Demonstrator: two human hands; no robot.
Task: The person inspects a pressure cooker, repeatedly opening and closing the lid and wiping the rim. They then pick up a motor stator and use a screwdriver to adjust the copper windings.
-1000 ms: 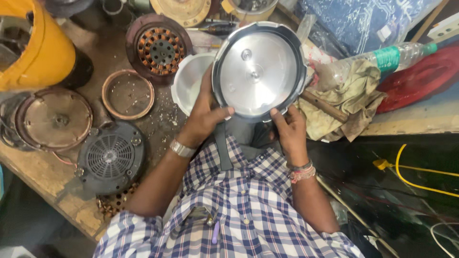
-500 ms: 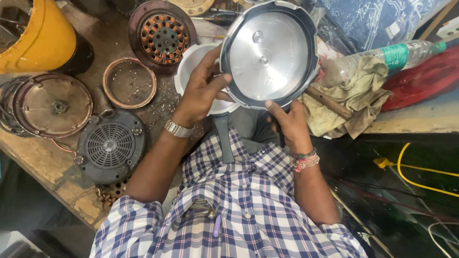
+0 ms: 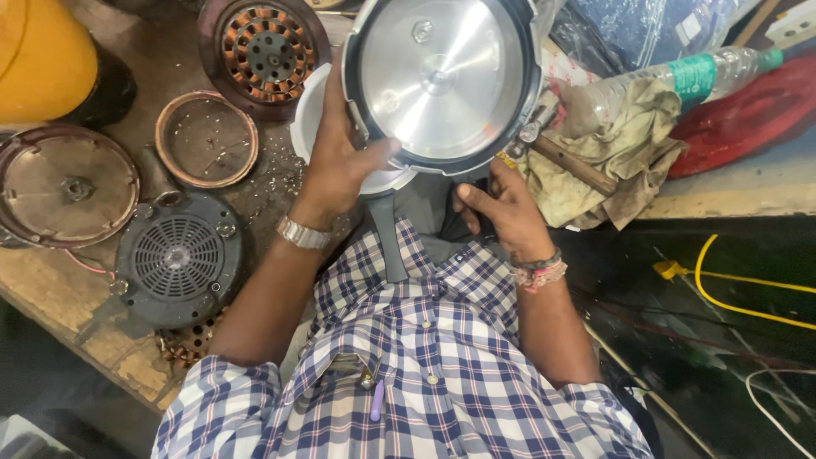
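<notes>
A round shiny metal lid (image 3: 442, 76) with a dark rubber rim is held tilted over the workbench, its inner face toward me. My left hand (image 3: 340, 166) grips its lower left edge, thumb on the rim. My right hand (image 3: 501, 208) is under its lower right edge, around a dark part below the lid that is mostly hidden. A white bowl-shaped casing (image 3: 310, 119) sits behind the lid. I wear a metal watch on the left wrist and a thread band on the right.
On the wooden bench (image 3: 51, 289) lie a copper-wound motor stator (image 3: 265, 53), a rusty ring (image 3: 206, 138), a brown round plate (image 3: 64, 185), a black vented cover (image 3: 178, 255) and a yellow housing (image 3: 42, 55). A dirty rag (image 3: 608, 153), plastic bottle (image 3: 671, 81) and yellow cable (image 3: 739, 297) are right.
The lid has moved up and away from me across the frames. My right hand has slid lower, off the lid's rim to the dark part beneath it.
</notes>
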